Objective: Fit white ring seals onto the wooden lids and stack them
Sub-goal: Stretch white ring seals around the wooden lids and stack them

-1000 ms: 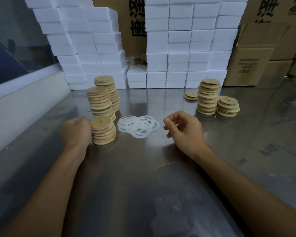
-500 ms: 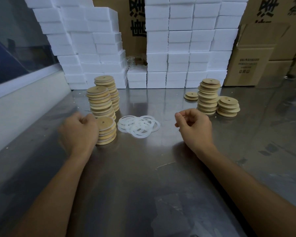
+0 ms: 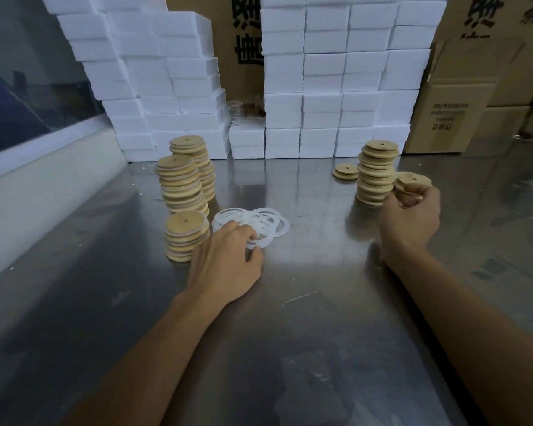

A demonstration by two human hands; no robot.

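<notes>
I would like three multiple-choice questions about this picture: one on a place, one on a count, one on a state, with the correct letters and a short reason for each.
1. Where does the pile of white ring seals lie?
A. right of the short lid stack
B. on the foam blocks
C. beside the cardboard box

2. How many lid stacks stand on the left side of the table?
A. one
B. three
C. five

3. What is the right hand doing?
A. lying flat
B. gripping a lid on the right-side low stack
C. holding a seal

Answers: 1 A, the seals touch that stack's right side. 2 B, two tall and one short. 3 B, its fingers curl over the lid's edge.
</notes>
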